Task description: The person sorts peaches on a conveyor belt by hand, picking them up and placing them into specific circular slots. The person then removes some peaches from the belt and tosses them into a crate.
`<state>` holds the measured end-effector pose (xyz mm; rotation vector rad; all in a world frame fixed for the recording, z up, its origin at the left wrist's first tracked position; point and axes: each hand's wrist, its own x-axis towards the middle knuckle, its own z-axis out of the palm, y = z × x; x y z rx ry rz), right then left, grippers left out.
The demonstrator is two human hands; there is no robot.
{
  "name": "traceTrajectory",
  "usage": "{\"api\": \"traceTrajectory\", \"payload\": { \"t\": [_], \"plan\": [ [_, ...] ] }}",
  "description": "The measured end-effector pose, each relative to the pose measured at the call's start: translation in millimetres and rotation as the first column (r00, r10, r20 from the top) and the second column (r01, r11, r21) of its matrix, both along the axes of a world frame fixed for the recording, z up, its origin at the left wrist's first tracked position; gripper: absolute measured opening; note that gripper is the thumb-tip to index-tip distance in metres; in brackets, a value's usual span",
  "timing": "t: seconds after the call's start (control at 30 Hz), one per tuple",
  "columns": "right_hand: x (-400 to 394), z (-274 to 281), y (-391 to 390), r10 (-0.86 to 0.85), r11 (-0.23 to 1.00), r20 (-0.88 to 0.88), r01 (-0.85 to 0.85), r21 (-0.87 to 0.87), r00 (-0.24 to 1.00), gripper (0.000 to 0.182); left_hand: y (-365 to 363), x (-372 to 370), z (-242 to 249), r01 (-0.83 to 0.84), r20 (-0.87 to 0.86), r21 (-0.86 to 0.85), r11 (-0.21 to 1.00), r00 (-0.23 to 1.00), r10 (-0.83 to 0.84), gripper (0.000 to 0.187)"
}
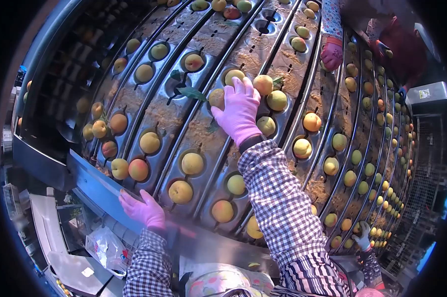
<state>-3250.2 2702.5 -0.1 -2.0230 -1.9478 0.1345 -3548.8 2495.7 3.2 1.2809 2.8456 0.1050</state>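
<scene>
My right hand (239,110), in a pink glove, reaches over the tilted conveyor with its fingers spread. A yellow peach (216,98) shows in the gap between thumb and forefinger, and another peach (234,76) touches the fingertips. Just right of the fingers sit a yellow peach (262,84) and a greenish one (276,100). A long green leaf (192,93) lies to the left, beside a metal cup. My left hand (143,210), also pink-gloved, hovers at the conveyor's blue front rail (102,185), palm up, fingers apart, with nothing in it.
Rows of metal cups carry many peaches, with brown debris (159,116) between them. A co-worker's pink-gloved hand (332,53) is at the upper right; another person's pale-gloved hand (363,236) is at the lower right. A white plastic bag (106,247) hangs at lower left.
</scene>
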Motion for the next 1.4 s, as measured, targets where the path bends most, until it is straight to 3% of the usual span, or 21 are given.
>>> {"api": "traceTrajectory", "payload": {
  "t": [0.17,0.23,0.27,0.37,0.43,0.53,0.63,0.77,0.9,0.97,1.0,1.03,1.1,1.23,1.3,1.37,1.4],
  "plan": [
    [7,3,-11,0.027,0.998,0.005,-0.026,-0.06,1.0,0.066,14,-21,-4,0.022,-0.036,0.007,1.0,0.999,-0.022,0.071],
    [16,16,-13,0.01,0.999,-0.022,-0.009,0.032,1.0,0.064,20,-34,-8,0.023,-0.046,-0.011,1.0,0.999,-0.024,0.071],
    [28,16,-13,-0.021,0.993,-0.003,0.021,0.12,1.0,0.064,25,-40,-10,0.03,-0.05,0.002,1.0,0.998,-0.03,0.073],
    [58,28,-2,-0.227,0.967,0.112,0.21,0.145,0.967,0.062,36,-59,-15,0.049,-0.058,0.032,0.998,0.997,-0.047,0.076],
    [70,23,7,-0.314,0.949,0.202,0.303,0.084,0.928,0.063,43,-71,-16,0.059,-0.064,0.041,0.997,0.996,-0.056,0.076],
    [56,37,26,-0.417,0.87,0.195,0.452,-0.197,0.887,0.068,55,-83,-15,0.054,-0.05,0.06,0.997,0.997,-0.051,0.077],
    [65,4,33,-0.483,0.852,0.177,0.507,-0.132,0.857,0.07,63,-95,-16,0.049,-0.051,0.047,0.998,0.998,-0.046,0.076],
    [44,19,40,-0.349,0.932,0.056,0.353,-0.078,0.935,0.07,73,-104,-12,0.031,-0.033,-0.014,0.999,0.999,-0.031,0.073],
    [-17,42,59,0.04,0.991,-0.165,-0.06,-0.119,0.985,0.066,68,-110,-22,0.076,-0.065,0.023,0.997,0.995,-0.074,0.068],
    [-51,37,70,0.15,0.973,-0.128,-0.169,-0.158,0.98,0.064,71,-107,-16,0.073,-0.02,0.051,0.996,0.997,-0.072,0.065],
    [-43,38,68,0.102,0.975,-0.113,-0.122,-0.183,0.988,0.063,70,-108,-18,0.076,-0.038,0.04,0.996,0.996,-0.075,0.064],
    [-79,29,79,0.161,0.951,-0.091,-0.179,-0.253,0.983,0.057,70,-111,-22,0.079,-0.056,0.03,0.996,0.995,-0.077,0.063],
    [-97,19,83,0.165,0.934,-0.031,-0.167,-0.317,0.986,0.063,66,-117,-28,0.091,-0.057,0.028,0.995,0.994,-0.089,0.062],
    [-83,39,68,0.179,0.969,-0.158,-0.201,-0.143,0.971,0.054,65,-121,-32,0.087,-0.064,0.03,0.996,0.994,-0.085,0.061],
    [-51,53,49,0.109,0.992,-0.238,-0.12,-0.031,0.965,0.05,66,-121,-33,0.073,-0.057,0.026,0.997,0.996,-0.072,0.06],
    [-9,66,32,-0.041,0.99,-0.145,0.02,-0.142,0.989,0.05,66,-122,-34,0.068,-0.057,0.018,0.998,0.996,-0.067,0.06],
    [16,64,20,-0.106,0.99,-0.107,0.095,-0.108,0.989,0.051,66,-123,-34,0.064,-0.058,0.013,0.998,0.996,-0.063,0.06]
  ]
}}
